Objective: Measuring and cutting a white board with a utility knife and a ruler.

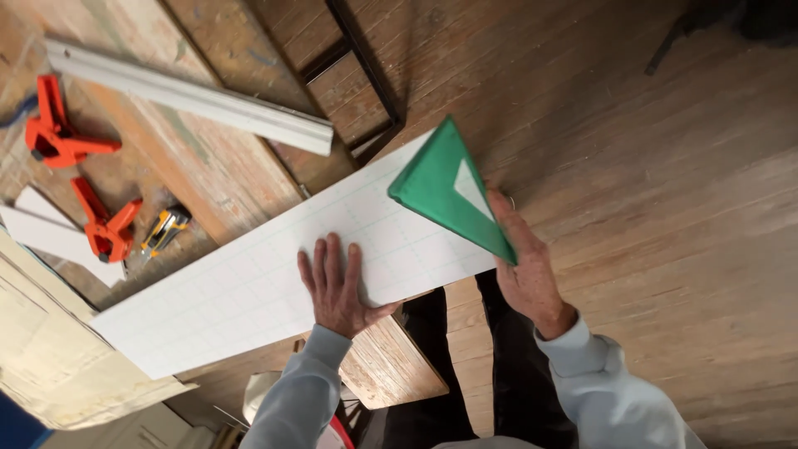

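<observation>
Wooden workbench [224,166] over a plank floor [665,249], head view looking down. Long white gridded panel [249,283] lies diagonally across the bench, its right end overhanging the edge. Left hand [339,287] is flat, palm down on the panel, fingers spread, pinning it, not gripping anything. Right hand [525,266] is closed around the lower edge of a green triangular square [449,187], holding it tilted at the panel's overhanging end; contact between square and panel edge can't be confirmed. Grey moulding strip [191,96] lies on the bench upper left. Two orange spring clamps [58,133] [104,229] and a yellow utility knife [165,229] sit well left. Risk: the panel isn't clamped, so it could pivot or slide under the palm; the tilted square could slip off the edge.
</observation>
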